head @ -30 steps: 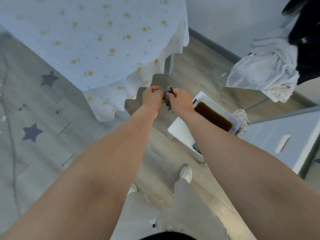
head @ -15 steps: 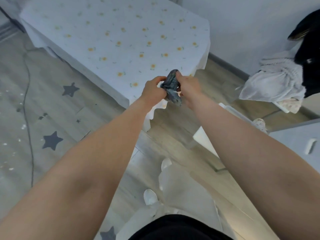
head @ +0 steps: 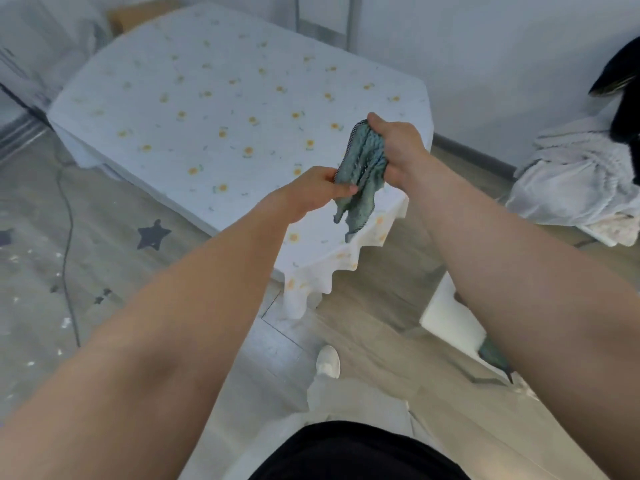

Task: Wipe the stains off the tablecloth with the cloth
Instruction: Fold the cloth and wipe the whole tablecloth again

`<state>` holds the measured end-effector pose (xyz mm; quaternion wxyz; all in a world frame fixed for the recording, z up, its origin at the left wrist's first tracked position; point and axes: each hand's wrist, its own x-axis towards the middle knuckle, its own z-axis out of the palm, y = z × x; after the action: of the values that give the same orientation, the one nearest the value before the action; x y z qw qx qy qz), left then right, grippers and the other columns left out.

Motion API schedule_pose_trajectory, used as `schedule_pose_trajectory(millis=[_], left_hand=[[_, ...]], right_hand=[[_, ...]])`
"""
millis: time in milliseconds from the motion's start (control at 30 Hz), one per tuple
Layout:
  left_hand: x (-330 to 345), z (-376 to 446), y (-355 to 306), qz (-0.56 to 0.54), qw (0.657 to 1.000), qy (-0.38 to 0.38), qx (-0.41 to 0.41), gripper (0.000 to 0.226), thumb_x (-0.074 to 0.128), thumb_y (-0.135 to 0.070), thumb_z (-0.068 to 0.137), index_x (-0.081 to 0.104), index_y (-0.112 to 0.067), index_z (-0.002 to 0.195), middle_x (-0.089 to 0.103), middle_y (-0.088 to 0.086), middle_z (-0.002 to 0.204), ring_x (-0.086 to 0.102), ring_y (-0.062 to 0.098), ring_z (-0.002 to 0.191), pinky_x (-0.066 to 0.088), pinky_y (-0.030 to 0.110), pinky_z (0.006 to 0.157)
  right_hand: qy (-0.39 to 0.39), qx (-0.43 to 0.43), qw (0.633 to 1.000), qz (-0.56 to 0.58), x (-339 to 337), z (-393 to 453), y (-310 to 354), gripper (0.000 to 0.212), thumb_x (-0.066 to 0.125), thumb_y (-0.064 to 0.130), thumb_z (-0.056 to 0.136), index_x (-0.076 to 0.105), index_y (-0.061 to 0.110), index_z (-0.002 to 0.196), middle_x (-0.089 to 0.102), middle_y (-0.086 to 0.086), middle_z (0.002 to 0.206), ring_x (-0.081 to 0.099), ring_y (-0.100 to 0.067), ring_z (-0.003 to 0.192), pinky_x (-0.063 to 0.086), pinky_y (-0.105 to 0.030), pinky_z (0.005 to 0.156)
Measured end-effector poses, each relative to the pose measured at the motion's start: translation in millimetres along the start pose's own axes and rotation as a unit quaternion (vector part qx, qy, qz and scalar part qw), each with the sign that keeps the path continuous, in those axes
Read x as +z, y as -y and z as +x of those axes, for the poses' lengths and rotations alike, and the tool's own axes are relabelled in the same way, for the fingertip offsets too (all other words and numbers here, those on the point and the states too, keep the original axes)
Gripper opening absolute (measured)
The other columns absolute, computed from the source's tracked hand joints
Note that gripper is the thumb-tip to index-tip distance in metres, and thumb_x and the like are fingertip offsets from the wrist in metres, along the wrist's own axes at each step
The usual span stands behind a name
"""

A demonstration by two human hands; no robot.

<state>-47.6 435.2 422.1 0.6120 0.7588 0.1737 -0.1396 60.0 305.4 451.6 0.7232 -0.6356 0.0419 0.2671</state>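
A person holds a bunched teal cloth (head: 360, 168) in both hands above the near corner of a flower-print tablecloth (head: 221, 109).

The right hand (head: 398, 147) clenches the cloth's upper end while the left hand (head: 318, 192) pinches its side, both arms outstretched. The cloth hangs limp and light, probably damp; it looks best gripped as a wad. No stains can be made out.

No legible text or labels.
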Motion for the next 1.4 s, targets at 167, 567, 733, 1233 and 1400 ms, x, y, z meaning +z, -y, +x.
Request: schedule_pose_trajectory(millis=[167,567,733,1233,1400], left_hand=[[-42.8,28.3,-42.8,-0.309,0.951,-0.002,0.025,0.023,0.051,-0.023,0.102,0.057,-0.013,0.123,0.066,0.013,0.121,0.065,0.027,0.105,0.051,0.043,0.096],[-123.1,81.4,-76.7,-0.509,0.859,-0.012,0.046,0.035,0.042,-0.026,0.105,0.056,0.004,0.115,0.064,0.022,0.112,0.058,0.04,0.116,0.042,0.058,0.105],[-173.5,101.4,-73.4,-0.493,0.867,0.007,0.073,0.03,0.042,-0.01,0.103,0.046,-0.007,0.132,0.061,0.022,0.128,0.064,0.038,0.112,0.054,0.058,0.088],[-286.7,138.7,-127.3,-0.394,0.903,0.163,0.048,0.037,0.036,-0.009,0.103,0.049,0.005,0.134,0.065,0.022,0.11,0.065,0.036,0.103,0.059,0.05,0.081],[-305.6,157.8,-124.6,-0.372,0.911,0.171,0.045,0.041,0.04,-0.004,0.101,0.045,0.008,0.14,0.061,0.023,0.116,0.062,0.035,0.107,0.059,0.047,0.084]], right_hand=[[0.029,0.028,0.999,0.035,11.0,35.2,30.2,0.06,0.062,0.049,0.089,0.05,0.004,0.127,0.065,-0.018,0.111,0.068,-0.029,0.089,0.057,-0.035,0.072],[-0.018,0.081,0.988,0.133,52.1,82.4,-9.5,0.011,0.048,0.008,0.096,0.058,0.009,0.102,0.065,-0.001,0.07,0.059,-0.018,0.072,0.046,-0.028,0.072],[-0.056,-0.001,0.982,0.181,64.7,99.2,16.5,0.012,0.043,0.011,0.101,0.053,0.017,0.104,0.063,-0.012,0.107,0.068,-0.031,0.093,0.053,-0.044,0.089],[-0.183,-0.092,0.973,-0.105,182.8,123.4,59.7,0.011,0.075,0.016,0.082,0.068,0.022,0.088,0.064,0.005,0.096,0.053,-0.009,0.087,0.035,-0.03,0.069],[-0.182,-0.105,0.976,-0.05,191.3,135.2,51.9,0.019,0.057,0.006,0.092,0.055,0.017,0.076,0.056,0.0,0.078,0.05,-0.016,0.078,0.038,-0.029,0.075]])
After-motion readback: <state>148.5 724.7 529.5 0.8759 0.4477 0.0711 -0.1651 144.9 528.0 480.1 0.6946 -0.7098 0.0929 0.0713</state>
